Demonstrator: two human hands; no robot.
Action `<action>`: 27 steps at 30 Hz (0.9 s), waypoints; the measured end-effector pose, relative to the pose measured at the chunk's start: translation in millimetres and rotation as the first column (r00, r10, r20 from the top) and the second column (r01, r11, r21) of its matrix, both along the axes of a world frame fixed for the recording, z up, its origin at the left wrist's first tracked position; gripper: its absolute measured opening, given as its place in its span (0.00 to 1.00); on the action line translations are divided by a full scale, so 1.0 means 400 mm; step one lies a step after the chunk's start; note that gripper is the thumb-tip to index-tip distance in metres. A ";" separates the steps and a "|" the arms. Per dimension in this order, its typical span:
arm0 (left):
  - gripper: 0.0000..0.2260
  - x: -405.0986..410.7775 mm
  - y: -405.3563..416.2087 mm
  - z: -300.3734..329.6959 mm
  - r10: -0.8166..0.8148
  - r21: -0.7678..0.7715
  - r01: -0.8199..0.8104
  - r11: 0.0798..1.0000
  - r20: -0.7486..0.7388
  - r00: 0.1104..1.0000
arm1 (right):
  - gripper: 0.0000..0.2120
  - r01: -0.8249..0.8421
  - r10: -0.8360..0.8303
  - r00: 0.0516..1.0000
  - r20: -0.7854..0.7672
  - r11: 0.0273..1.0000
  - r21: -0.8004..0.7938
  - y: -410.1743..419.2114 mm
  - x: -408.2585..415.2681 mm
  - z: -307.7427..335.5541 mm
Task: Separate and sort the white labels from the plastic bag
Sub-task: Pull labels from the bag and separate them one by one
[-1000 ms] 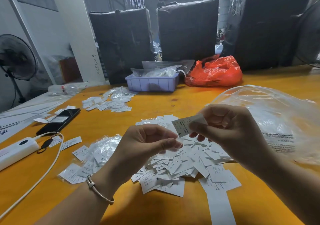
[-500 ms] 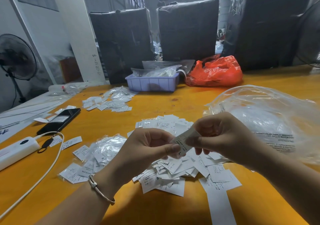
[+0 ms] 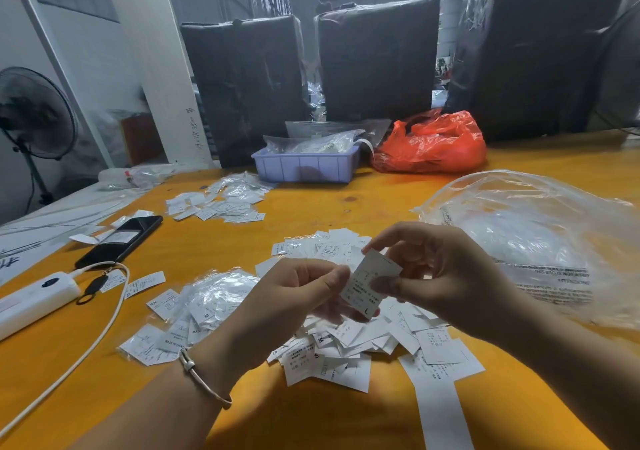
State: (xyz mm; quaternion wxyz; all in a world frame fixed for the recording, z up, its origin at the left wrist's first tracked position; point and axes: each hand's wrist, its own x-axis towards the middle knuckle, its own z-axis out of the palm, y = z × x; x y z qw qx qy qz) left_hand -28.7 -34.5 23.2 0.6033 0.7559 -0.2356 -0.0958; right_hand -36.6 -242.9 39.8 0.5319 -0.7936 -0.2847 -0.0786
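Odds and ends around my orange table (image 3: 346, 425)

To my left a black phone (image 3: 121, 240) lies flat, and nearer me a white power bank (image 3: 34, 297) rests with a white cable (image 3: 100, 328) looping off toward the near edge; a small black loop strap (image 3: 90, 288) lies just beside it. At the far side stands a lilac plastic tray (image 3: 304, 167), and right of it a crumpled red bag (image 3: 433, 144) touches the table. Behind them three big bundles wrapped in black (image 3: 377, 58) stand upright. A black standing fan (image 3: 34, 113) is off the table's left side, by a white pillar (image 3: 152, 51).
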 end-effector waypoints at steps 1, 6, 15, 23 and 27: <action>0.17 0.000 -0.001 0.000 -0.011 -0.005 0.011 1.000 -0.009 1.000 | 0.13 0.012 -0.012 1.000 0.007 1.000 0.017 0.003 -0.001 -0.002; 0.19 -0.002 -0.008 0.001 -0.064 0.003 0.064 0.998 -0.066 0.996 | 0.17 0.170 -0.177 0.981 0.077 0.981 0.090 0.016 -0.005 -0.021; 0.29 0.000 -0.007 -0.007 -0.052 0.025 0.057 0.998 -0.154 0.987 | 0.13 0.083 -0.086 0.996 0.016 0.987 0.137 0.022 -0.004 -0.029; 0.27 0.002 0.002 -0.008 0.093 0.053 -0.091 0.994 -0.037 0.995 | 0.20 -0.101 0.137 0.972 -0.191 0.977 0.188 -0.010 0.011 -0.018; 0.18 0.002 -0.003 -0.003 0.062 -0.060 -0.061 0.996 0.007 0.998 | 0.17 0.075 -0.025 0.992 -0.124 0.904 0.421 -0.017 0.019 -0.012</action>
